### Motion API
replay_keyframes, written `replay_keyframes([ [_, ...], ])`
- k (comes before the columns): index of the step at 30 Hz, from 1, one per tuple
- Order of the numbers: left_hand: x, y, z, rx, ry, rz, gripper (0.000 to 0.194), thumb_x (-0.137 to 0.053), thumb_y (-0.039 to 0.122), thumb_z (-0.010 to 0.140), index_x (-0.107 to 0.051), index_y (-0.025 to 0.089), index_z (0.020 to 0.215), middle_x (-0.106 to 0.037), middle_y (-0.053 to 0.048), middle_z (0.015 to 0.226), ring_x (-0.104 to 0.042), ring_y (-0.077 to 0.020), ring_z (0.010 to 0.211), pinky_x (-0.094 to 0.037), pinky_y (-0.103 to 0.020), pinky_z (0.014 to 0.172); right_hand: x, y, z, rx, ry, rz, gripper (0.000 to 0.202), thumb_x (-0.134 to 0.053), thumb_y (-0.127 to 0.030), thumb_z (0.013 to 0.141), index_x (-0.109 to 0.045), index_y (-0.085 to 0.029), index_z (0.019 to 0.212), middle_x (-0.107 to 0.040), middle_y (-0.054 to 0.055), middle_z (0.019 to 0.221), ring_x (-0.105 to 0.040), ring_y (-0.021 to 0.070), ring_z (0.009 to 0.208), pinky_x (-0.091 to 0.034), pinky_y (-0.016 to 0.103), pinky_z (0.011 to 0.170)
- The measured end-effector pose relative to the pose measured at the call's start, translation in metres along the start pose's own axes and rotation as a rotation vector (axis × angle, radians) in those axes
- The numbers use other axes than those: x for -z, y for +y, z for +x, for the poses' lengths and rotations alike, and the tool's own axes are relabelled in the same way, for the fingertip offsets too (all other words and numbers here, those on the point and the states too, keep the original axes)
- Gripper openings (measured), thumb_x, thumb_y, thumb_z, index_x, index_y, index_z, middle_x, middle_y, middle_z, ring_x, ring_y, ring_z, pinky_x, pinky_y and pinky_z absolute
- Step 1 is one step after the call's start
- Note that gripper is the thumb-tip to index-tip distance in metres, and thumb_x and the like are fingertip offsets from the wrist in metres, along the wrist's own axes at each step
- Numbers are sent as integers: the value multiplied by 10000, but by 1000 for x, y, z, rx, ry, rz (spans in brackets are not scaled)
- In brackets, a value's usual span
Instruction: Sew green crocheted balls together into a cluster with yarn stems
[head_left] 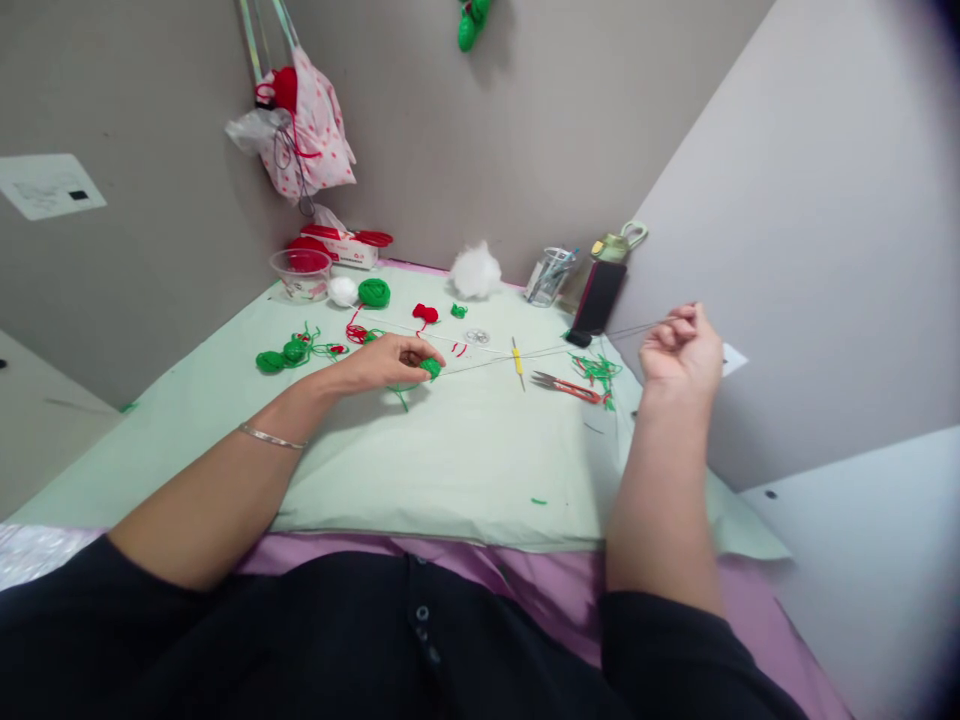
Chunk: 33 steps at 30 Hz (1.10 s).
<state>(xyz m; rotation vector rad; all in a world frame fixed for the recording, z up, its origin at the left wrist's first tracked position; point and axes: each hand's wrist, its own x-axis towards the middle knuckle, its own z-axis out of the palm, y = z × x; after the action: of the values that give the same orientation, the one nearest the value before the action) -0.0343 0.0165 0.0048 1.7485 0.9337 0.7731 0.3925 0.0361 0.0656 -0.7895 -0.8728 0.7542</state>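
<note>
Near the middle of the table, my left hand point(390, 362) pinches a small green crocheted piece point(430, 368), with a loose green yarn tail hanging below it. A thin dark thread point(480, 363) runs taut from this piece to the right. My right hand point(681, 345) is raised at the right, its fingers closed on the thread's far end; whether a needle is also in them is too small to tell. Under the thread lies a yellow crochet hook point(517, 363). Thread snips point(567, 387) with orange handles rest beside green yarn scraps point(598, 372).
At the back stand a clear tub point(301, 275), white stuffing point(475, 270), a pen cup point(550, 276), a phone point(598, 302) and a bottle point(616, 243). Green yarn point(373, 293), a red bow point(425, 314) and green crocheted pieces point(282, 357) lie leftward. Walls enclose the table.
</note>
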Motion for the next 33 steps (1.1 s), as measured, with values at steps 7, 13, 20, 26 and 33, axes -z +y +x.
replay_keyframes([
  [7, -2, 8, -2, -47, 10, -197, 380, -835, 257, 641, -748, 201, 1006, -742, -74, 1026, -681, -199, 911, -536, -343, 824, -35, 4, -16, 10, 6, 40, 264, -782, -319, 763, -536, -237, 712, -469, -75, 620, -317, 53, 458, -300, 247, 421],
  [13, -7, 10, -3, -57, -18, -271, 349, -851, 238, 661, -723, 184, 981, -728, -72, 1015, -671, -197, 927, -524, -376, 888, -117, 29, -92, 200, -451, -379, 113, -741, -334, 820, -718, -226, 846, -599, -6, 756, -474, 101, 578, -381, 264, 528],
  [20, -6, 11, -2, -95, -14, -248, 361, -829, 252, 696, -710, 185, 1031, -715, -63, 1046, -654, -220, 1036, -509, -405, 951, -134, 45, -135, 624, -841, -831, 153, -621, -210, 950, -771, -233, 930, -582, 38, 832, -569, 158, 765, -454, 304, 707],
  [26, -6, 12, -3, -106, -4, -231, 347, -817, 239, 700, -713, 183, 1027, -704, -66, 1062, -646, -217, 1045, -516, -396, 941, -131, 48, -132, 718, -851, -934, 171, -588, -191, 973, -752, -226, 941, -573, 46, 825, -577, 177, 790, -450, 308, 707],
  [33, -7, 13, -3, -97, 4, -235, 343, -820, 223, 680, -711, 178, 1002, -712, -61, 1040, -658, -214, 1023, -525, -382, 913, -131, 46, -135, 742, -895, -975, 162, -591, -145, 960, -739, -208, 937, -580, 48, 850, -566, 172, 799, -430, 295, 701],
])
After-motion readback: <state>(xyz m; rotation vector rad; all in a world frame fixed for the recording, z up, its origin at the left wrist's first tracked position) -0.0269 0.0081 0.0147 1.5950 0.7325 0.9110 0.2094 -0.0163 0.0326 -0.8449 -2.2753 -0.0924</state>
